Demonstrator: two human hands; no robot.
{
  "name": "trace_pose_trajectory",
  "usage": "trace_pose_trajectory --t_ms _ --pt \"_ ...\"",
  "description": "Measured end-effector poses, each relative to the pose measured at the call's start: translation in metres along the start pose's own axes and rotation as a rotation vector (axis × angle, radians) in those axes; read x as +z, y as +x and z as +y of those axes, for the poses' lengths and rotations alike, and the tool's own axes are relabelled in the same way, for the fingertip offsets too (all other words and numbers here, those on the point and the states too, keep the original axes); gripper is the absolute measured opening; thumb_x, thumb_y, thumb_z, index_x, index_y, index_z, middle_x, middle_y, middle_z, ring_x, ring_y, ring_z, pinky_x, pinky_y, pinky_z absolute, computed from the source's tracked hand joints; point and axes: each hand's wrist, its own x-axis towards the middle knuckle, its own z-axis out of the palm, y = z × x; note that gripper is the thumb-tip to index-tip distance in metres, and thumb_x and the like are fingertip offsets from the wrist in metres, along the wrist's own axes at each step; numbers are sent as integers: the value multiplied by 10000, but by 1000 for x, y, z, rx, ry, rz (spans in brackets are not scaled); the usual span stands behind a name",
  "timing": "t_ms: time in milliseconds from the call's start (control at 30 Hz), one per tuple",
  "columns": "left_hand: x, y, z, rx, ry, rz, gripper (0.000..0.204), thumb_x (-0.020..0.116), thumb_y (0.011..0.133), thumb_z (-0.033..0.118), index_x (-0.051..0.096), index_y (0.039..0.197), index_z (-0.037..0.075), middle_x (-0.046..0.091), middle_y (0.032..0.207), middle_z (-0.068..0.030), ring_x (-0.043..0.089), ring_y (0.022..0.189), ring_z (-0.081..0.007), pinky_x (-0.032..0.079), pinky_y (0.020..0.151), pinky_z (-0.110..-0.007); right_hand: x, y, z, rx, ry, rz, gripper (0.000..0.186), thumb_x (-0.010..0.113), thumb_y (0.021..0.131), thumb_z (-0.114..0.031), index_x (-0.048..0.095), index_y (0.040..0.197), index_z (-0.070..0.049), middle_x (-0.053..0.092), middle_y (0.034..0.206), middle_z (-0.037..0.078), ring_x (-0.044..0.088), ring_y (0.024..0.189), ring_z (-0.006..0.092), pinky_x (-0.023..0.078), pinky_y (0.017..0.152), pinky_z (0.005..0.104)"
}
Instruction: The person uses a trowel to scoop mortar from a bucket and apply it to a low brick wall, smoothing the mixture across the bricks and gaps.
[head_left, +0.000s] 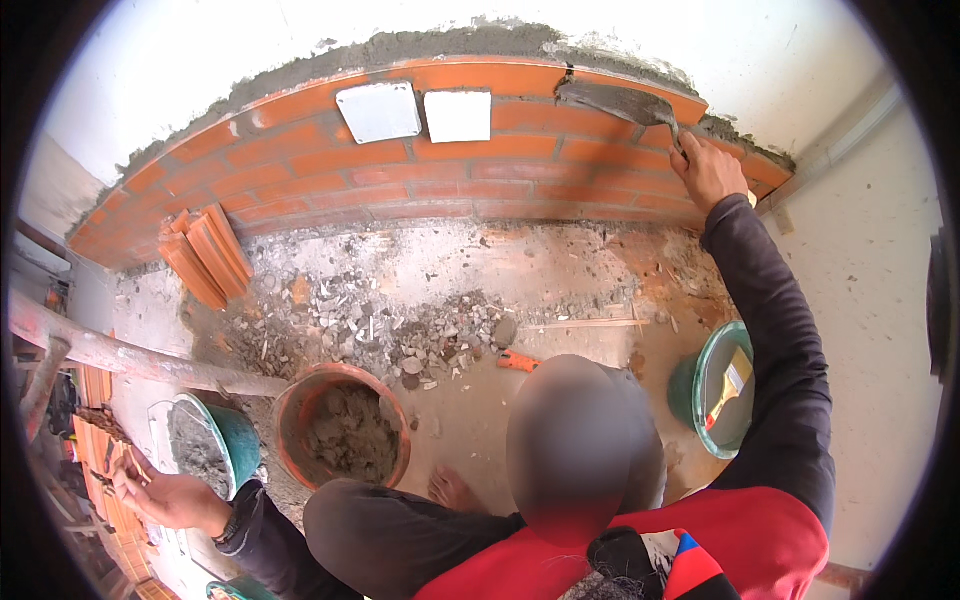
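Note:
High on the right, my right hand (712, 172) is closed round the handle of a trowel (618, 102). The grey blade lies over the upper edge of the orange brick-pattern tiles (480, 175), close under the mortar strip (470, 42) on the wall. At the lower left, my left hand (170, 497) is turned palm up with its fingers apart and slightly bent. It is beside a green bucket of grey mortar (240, 440). A small dark thing shows by its fingertips; whether they touch it is unclear. Two white wall plates (378, 111) sit in the tiling.
An orange bucket (285, 430) of mortar stands before my knees. To the right is a green bucket (682, 385) with a paintbrush (735, 380). Stacked tiles (205, 255) lean at the wall's left. Rubble (400, 335) and an orange-handled tool (518, 361) lie on the floor; a pole (150, 350) crosses left.

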Motion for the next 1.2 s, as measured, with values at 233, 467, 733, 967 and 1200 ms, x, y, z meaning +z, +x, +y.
trace_pose_trajectory --t_ms 233,467,733,967,1200 --pt "55 26 71 64 34 118 438 312 1015 260 495 1232 -73 549 1228 -240 533 1177 -367 415 1056 -533 -4 8 -1 77 149 -116 303 503 965 -367 619 1040 -98 670 838 190 638 798 416 500 719 519" --pt "91 55 95 31 -154 156 533 305 1011 356 478 1240 -93 494 1300 -330 500 1208 -454 389 1067 -576 20 5 7 91 367 -66 292 553 953 -326 638 969 -48 616 734 221 608 746 430 469 658 483" --pt "117 78 98 38 -46 220 616 293 991 411 448 1279 -112 481 1287 -334 482 1212 -450 310 1115 -580 52 -43 1 162 302 54 262 561 941 -362 602 957 -104 665 810 148 646 770 378 499 647 495" --pt "114 124 90 29 -327 86 723 347 906 468 466 1272 -144 496 1267 -305 436 1237 -449 204 1156 -573 28 -17 -14 129 132 102 226 581 937 -333 588 979 -111 655 808 139 639 763 380 498 628 491" --pt "34 184 28 -31 -629 -221 723 415 860 491 511 1217 -131 512 1186 -259 461 1172 -401 266 1112 -534 71 -39 -14 218 650 -67 344 554 959 -359 647 949 -28 623 721 217 635 703 390 477 623 457"
